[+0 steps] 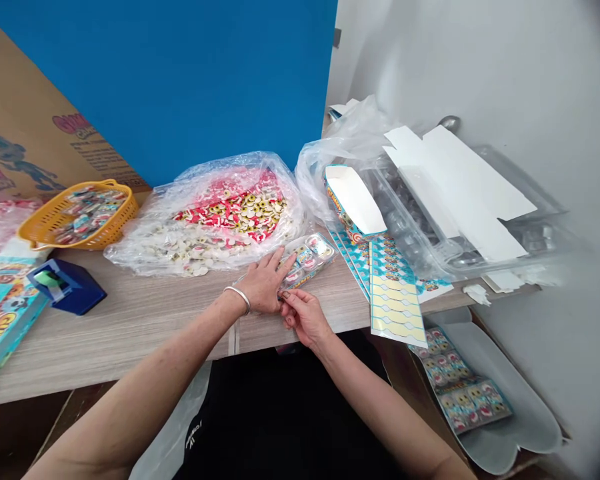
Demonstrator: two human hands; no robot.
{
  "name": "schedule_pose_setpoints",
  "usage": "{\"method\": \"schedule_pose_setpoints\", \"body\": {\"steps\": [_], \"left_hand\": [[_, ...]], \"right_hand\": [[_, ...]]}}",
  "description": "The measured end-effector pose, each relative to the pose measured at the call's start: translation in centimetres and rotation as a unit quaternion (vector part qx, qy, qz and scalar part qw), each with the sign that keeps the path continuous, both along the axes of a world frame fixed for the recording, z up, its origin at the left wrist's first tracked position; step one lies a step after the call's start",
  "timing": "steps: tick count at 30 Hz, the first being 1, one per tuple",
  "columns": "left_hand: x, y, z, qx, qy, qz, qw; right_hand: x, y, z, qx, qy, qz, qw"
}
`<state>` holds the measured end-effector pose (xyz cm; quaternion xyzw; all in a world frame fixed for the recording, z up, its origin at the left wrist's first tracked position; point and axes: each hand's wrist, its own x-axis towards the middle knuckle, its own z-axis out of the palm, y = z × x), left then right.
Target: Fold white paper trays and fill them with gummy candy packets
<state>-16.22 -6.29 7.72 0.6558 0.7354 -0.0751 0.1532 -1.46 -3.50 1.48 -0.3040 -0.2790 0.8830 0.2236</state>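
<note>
A clear plastic blister pack (310, 259) with round, eye-like candies lies slantwise on the table before me. My left hand (265, 283), a white bangle at its wrist, rests over the pack's left end with the fingers stretched and spread. Close against it, my right hand (305, 317) has thumb and fingers pinched together at the pack's near left corner. Whatever sits in that pinch is too small and hidden to make out. Right of the pack lie sheets of stickers (396, 293), blue-patterned with a bare yellow backing part.
Behind my hands is a plastic bag (200, 250) of loose candies. Leftward stand a blue tape dispenser (70, 287) and a yellow basket (93, 239) of small pieces. An open printed box (357, 200) and white card (460, 190) lie right; filled packs (473, 403) sit in a lower box.
</note>
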Motion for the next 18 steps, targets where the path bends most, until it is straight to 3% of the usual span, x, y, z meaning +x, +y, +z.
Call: {"method": "schedule_pose_setpoints", "body": {"steps": [5,13,18], "left_hand": [[-1.0,0.4,1.2,-0.068,-0.042,-0.030,0.996],[-0.7,0.1,0.4,-0.053,-0.027,-0.019,0.998],[-1.2,0.5,1.4,-0.096,-0.076,-0.021,0.992]], "right_hand": [[0.0,0.1,-0.3,0.009,0.001,-0.002,1.000],[0.0,-0.5,-0.2,0.009,-0.006,0.038,0.999],[0.0,-0.6,-0.3,0.014,-0.014,0.041,0.999]]}}
